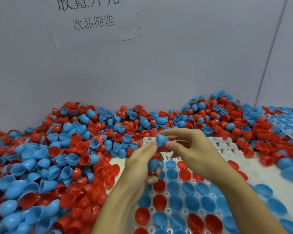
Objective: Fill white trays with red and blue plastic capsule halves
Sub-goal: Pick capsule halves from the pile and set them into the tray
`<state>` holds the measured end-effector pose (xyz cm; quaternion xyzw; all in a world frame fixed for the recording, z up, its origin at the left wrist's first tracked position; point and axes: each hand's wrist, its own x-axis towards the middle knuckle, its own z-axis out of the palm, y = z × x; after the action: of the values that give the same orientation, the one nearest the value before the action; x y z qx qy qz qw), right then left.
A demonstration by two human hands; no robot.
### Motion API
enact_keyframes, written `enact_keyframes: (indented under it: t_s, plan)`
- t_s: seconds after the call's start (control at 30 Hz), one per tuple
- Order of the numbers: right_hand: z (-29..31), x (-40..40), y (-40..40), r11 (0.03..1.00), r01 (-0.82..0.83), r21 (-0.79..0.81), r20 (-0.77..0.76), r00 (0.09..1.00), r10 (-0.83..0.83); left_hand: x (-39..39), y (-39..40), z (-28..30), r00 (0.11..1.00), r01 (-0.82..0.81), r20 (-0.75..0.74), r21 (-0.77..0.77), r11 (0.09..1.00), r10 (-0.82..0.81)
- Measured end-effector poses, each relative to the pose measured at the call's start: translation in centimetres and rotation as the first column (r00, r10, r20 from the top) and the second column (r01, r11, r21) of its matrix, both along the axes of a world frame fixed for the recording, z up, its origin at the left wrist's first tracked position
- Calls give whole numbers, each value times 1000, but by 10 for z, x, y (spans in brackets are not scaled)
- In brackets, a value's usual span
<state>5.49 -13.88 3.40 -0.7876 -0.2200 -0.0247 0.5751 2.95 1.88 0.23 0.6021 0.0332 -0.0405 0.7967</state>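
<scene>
My right hand (191, 149) pinches a blue capsule half (161, 140) between thumb and fingers, above the far end of the white tray (225, 146). My left hand (142, 166) curls round a stack of red and blue halves (154, 163), its fingertips touching the blue half. The tray's near rows hold red and blue halves sitting open side up (176, 201). Its far pockets stand bare.
A deep heap of loose red and blue halves (57, 157) covers the table to the left and along the grey back wall. More halves and another white tray (287, 130) lie at the right. A paper sign (93, 21) hangs on the wall.
</scene>
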Motion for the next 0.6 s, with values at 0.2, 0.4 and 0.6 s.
enact_keyframes:
  t_s: [0.2, 0.4, 0.6]
  plan:
    - [-2, 0, -2, 999, -39, 17, -37, 999, 40, 2, -1, -2, 994, -77, 79, 34, 996, 74]
    - [-4, -1, -2, 997, -61, 41, -31, 998, 62, 4, 0, -6, 981, -112, 160, -3, 994, 111]
    - [-4, 2, -5, 987, -27, 160, -51, 998, 36, 4, 5, -9, 960, -162, 239, 61, 985, 143]
